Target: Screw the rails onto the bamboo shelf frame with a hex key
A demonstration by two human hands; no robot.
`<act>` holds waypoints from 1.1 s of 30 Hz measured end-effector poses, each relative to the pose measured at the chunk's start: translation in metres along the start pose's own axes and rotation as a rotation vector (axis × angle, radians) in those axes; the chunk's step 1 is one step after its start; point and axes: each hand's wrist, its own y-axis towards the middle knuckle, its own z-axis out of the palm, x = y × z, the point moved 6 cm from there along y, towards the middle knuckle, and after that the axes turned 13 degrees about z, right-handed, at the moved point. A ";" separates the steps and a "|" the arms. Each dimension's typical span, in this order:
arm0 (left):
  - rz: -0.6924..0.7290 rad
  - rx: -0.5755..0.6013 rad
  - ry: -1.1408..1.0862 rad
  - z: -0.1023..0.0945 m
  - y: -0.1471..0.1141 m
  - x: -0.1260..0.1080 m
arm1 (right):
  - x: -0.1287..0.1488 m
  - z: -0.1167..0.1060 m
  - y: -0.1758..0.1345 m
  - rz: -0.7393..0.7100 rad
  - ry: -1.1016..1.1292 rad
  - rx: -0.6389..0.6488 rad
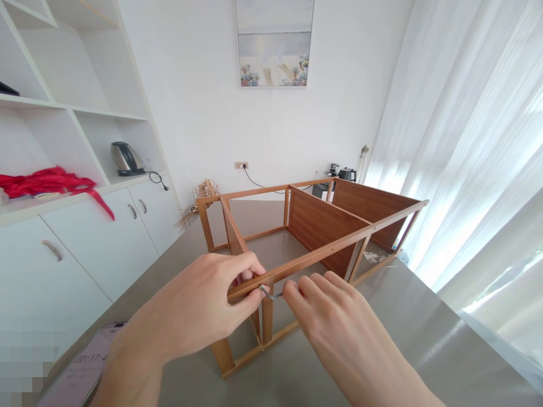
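A brown wooden shelf frame [314,252] lies on its side on the grey table, its upper rail running from near me to the far right. My left hand [203,299] grips this rail near its close end, fingers behind it and thumb in front, beside a small bolt head. Held in the closed fingers of my right hand [328,311] is a bent metal hex key [272,295]. Its short tip meets the bolt on the rail's outer face, close to my left thumb. The fingers hide the rest of the key.
On the grey table [407,316], a phone [80,362] showing a timer lies at lower left. White cabinets [97,237] stand left, with a kettle [126,159] and red cloth [51,182] on a shelf. Dried stalks [206,192] are behind the frame; white curtains [449,141] hang right.
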 end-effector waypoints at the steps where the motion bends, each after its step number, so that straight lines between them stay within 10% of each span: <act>1: 0.007 -0.008 -0.003 0.000 0.000 0.000 | 0.001 0.001 -0.001 -0.001 -0.001 0.009; 11: -0.009 0.018 0.009 0.000 0.000 0.001 | -0.003 0.005 -0.002 -0.005 0.079 0.093; 22: 0.005 -0.019 -0.038 -0.002 0.002 -0.001 | -0.003 0.030 0.010 0.109 0.657 0.621; 33: 0.003 -0.003 -0.057 -0.001 0.001 -0.001 | 0.003 0.045 0.010 0.204 1.068 0.863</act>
